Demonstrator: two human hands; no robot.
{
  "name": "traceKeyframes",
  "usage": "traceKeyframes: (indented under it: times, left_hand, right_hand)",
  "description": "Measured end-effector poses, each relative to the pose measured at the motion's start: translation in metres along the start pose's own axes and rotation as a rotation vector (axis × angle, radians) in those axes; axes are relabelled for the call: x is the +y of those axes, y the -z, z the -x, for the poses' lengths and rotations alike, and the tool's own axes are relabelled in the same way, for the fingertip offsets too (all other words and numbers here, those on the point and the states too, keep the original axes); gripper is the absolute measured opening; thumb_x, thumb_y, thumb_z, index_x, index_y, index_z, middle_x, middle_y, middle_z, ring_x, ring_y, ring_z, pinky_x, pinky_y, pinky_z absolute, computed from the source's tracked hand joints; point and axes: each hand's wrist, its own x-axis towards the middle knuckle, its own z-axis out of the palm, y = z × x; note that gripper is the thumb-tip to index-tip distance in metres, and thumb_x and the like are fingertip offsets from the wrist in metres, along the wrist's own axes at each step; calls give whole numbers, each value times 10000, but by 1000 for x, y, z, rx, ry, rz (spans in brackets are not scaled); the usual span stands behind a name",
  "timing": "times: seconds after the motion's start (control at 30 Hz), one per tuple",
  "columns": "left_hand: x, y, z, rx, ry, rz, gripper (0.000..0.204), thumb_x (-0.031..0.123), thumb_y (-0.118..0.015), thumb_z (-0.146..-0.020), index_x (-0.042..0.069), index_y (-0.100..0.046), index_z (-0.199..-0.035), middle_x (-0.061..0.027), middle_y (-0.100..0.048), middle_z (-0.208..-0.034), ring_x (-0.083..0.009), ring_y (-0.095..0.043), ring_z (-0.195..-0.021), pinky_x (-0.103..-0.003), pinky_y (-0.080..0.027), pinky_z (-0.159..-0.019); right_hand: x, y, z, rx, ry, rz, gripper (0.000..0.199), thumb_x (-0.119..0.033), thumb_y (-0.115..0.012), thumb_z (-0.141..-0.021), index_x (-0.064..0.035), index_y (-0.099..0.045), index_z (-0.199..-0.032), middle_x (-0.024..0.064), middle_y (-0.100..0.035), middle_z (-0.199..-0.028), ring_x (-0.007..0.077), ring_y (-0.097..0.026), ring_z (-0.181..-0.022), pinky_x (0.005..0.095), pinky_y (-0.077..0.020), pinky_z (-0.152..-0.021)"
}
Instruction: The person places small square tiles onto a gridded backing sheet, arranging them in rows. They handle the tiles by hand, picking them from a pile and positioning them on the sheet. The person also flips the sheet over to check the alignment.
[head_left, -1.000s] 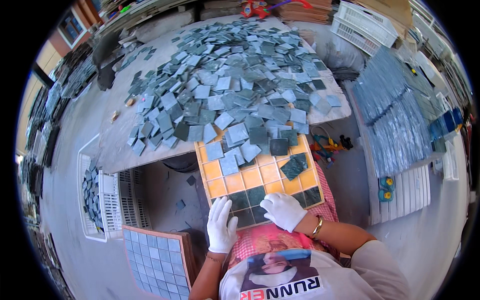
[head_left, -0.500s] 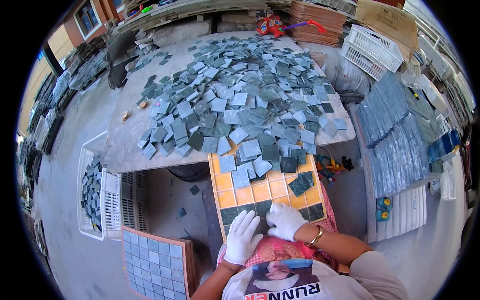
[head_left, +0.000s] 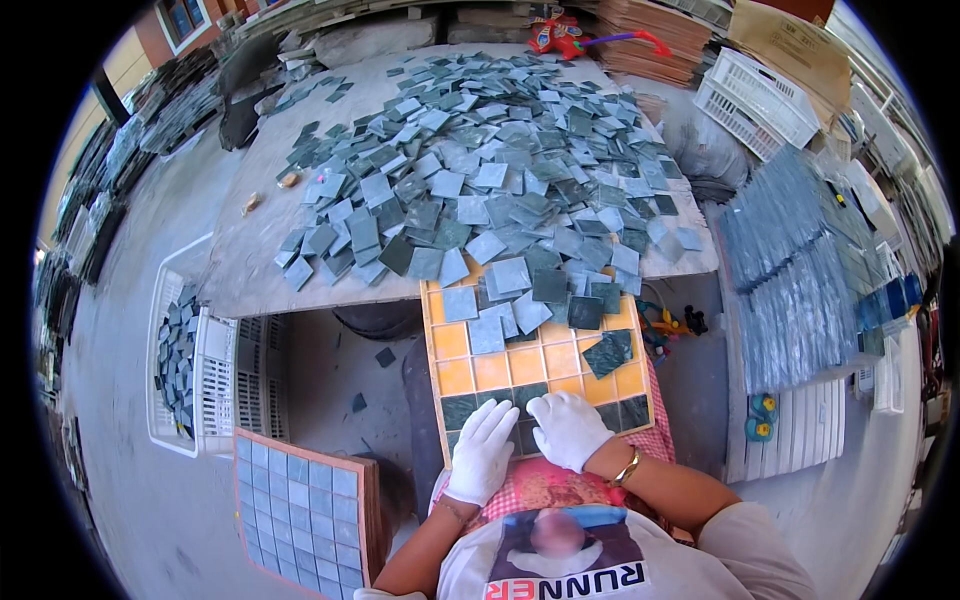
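Note:
On my lap lies a yellow-orange gridded tray (head_left: pixel 456 375), its far end against the table. Dark green square tiles (head_left: pixel 634 411) fill cells along its near side. My left hand (head_left: pixel 482 455), in a white glove, is open and lies flat over the near left tiles, fingers stretched forward. Beside it, my gloved right hand (head_left: pixel 570 430) rests on the near middle tiles, with thumb and forefinger apart and nothing visible between them. Its other fingers bend and partly hide. Loose grey-green tiles (head_left: pixel 487 334) lie across the far part of the tray; one dark tile (head_left: pixel 608 353) sits askew at its right.
A wide heap of square tiles (head_left: pixel 470 180) covers the table (head_left: pixel 240 235) ahead. At left stand a white crate (head_left: pixel 215 385) of tiles and a stack of tile-covered sheets (head_left: pixel 300 510). Wrapped tile stacks (head_left: pixel 785 280) stand at right, with colourful toys (head_left: pixel 668 322) under the table edge.
The right hand's bent fingers have straightened somewhat over the near row. My left hand stays flat, its fingers a little closer together. The whole view has shifted slightly.

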Motion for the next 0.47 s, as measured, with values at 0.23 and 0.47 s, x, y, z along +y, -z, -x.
traceKeyframes:
  times: [0.23, 0.47]
  left_hand:
    - [-1, -2, 0, 31, 29, 61, 530, -18, -608, -733, 34, -552, -1257, -169, -548, -1279, -365, -473, -1229, -422, -375, -1045]
    - [-2, -3, 1, 33, 23, 40, 512, 20, -606, -746, 24, -550, -1254, -166, -550, -1277, -346, -478, -1231, -419, -370, -1053]
  right_hand:
    - [7, 10, 10, -5, 188, 31, 340, -280, -692, -757, -69, -535, -972, 102, -551, -973, 282, -559, -910, 389, -475, -781]
    - [48, -31, 12, 384, 432, 133, 396, -243, -684, -717, -89, -547, -1056, 76, -537, -972, 264, -553, -911, 413, -470, -778]
